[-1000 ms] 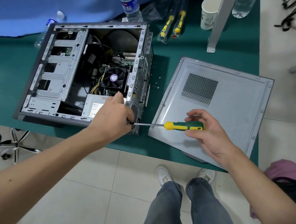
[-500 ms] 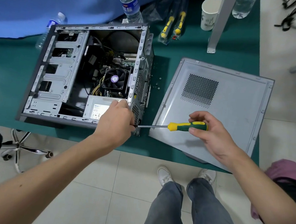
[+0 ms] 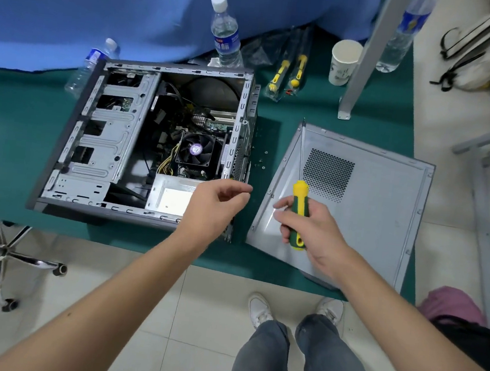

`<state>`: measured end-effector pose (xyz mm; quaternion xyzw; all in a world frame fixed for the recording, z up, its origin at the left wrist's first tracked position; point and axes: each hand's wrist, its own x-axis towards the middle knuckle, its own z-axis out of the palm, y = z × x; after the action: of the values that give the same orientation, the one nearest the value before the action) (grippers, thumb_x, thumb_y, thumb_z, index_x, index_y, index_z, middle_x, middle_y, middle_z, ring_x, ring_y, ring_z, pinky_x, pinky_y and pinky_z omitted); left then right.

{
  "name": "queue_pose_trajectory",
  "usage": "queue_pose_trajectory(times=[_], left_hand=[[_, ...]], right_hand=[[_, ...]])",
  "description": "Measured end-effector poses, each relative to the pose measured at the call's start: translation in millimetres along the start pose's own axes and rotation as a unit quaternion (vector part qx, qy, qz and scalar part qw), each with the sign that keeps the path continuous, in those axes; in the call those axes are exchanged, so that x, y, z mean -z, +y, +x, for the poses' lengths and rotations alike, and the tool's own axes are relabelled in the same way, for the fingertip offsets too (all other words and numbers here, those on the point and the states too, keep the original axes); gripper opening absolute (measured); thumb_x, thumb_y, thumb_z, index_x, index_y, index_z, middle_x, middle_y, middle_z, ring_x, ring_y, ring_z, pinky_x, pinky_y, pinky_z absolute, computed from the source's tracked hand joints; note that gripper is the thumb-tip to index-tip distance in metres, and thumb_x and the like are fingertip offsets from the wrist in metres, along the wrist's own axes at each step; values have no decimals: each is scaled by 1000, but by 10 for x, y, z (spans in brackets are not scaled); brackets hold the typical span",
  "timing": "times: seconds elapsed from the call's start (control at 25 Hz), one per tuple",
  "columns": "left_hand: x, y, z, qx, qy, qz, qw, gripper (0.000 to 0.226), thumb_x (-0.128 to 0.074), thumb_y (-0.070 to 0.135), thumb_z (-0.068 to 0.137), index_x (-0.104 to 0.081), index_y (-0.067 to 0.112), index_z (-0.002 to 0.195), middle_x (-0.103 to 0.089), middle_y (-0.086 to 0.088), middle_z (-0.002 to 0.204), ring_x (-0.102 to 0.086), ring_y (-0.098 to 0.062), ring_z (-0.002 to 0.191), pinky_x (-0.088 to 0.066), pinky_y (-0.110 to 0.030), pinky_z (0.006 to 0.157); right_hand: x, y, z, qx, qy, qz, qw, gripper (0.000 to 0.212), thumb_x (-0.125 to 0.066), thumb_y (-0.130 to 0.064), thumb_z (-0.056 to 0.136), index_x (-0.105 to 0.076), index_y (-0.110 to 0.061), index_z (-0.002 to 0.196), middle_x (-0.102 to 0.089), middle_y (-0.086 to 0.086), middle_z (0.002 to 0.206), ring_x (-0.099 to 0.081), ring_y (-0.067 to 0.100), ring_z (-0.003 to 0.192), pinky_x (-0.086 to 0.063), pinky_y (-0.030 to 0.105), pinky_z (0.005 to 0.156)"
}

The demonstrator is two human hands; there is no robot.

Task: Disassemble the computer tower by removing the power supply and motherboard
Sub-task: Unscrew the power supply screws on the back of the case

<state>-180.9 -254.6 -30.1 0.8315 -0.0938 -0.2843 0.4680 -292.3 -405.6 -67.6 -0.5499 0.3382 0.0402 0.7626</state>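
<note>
The open computer tower (image 3: 106, 140) lies on its side on the green table. The grey power supply (image 3: 172, 199) sits in its near right corner, and the motherboard with a black CPU fan (image 3: 196, 150) is behind it. My left hand (image 3: 211, 209) hovers over the tower's near right corner, thumb and forefinger pinched on what seems a tiny screw. My right hand (image 3: 314, 232) grips a green and yellow screwdriver (image 3: 299, 197) by the handle. Its shaft points away from me over the removed side panel (image 3: 370, 213).
Loose screws (image 3: 263, 160) lie between the tower and the panel. Two water bottles (image 3: 226, 35) (image 3: 90, 63), packaged screwdrivers (image 3: 285, 74), a paper cup (image 3: 344, 62) and a metal leg (image 3: 366, 53) stand behind. A chair base (image 3: 6, 254) is on the floor at left.
My right hand pulled the screwdriver off the tower's rear corner and swung it upright over the panel. My left hand lifted from that corner, fingertips pinched.
</note>
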Motion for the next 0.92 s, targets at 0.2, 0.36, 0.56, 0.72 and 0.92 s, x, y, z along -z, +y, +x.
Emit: queue_pose_trajectory(times=[0.2, 0.36, 0.56, 0.72, 0.92], left_hand=[[31, 62, 128, 88, -74, -148, 982, 14, -73, 16, 87, -76, 13, 100, -72, -2, 86, -60, -9, 75, -43, -19, 63], [92, 104, 318, 155, -116, -222, 956, 10, -69, 6, 89, -74, 7, 96, -75, -9, 90, -62, -14, 79, -48, -23, 74], [204, 62, 605, -20, 11, 0, 1000, 9, -62, 17, 95, -70, 21, 96, -73, 8, 80, -65, 0, 73, -51, -11, 66], [410, -185, 871, -139, 65, 341, 928, 24, -44, 34, 101, -58, 17, 112, -59, 4, 94, -54, -13, 86, -48, -30, 77], [467, -416, 982, -163, 76, 411, 894, 36, -26, 37, 99, -50, 17, 83, -49, 3, 71, -45, -18, 66, -42, -38, 65]], right_hand=[[-313, -215, 124, 100, 38, -62, 992, 6, -73, -13, 85, -72, -15, 91, -60, -4, 56, -52, 14, 47, -45, 24, 50], [-327, -281, 257, 105, 48, -110, 987, 4, -72, -17, 88, -71, -21, 86, -61, -5, 53, -55, 9, 47, -44, 17, 47], [-309, -310, 773, 99, 144, -168, 970, 17, -67, -23, 88, -65, -7, 81, -59, 4, 61, -60, 12, 47, -52, 31, 49], [-219, -189, 1388, 33, 202, -324, 923, 26, -61, -22, 91, -61, -3, 73, -56, 10, 63, -56, 29, 60, -48, 36, 58], [-271, 23, 1852, -46, 236, -378, 894, 18, -66, -24, 90, -67, -9, 80, -58, 2, 66, -54, 19, 57, -38, 25, 49]])
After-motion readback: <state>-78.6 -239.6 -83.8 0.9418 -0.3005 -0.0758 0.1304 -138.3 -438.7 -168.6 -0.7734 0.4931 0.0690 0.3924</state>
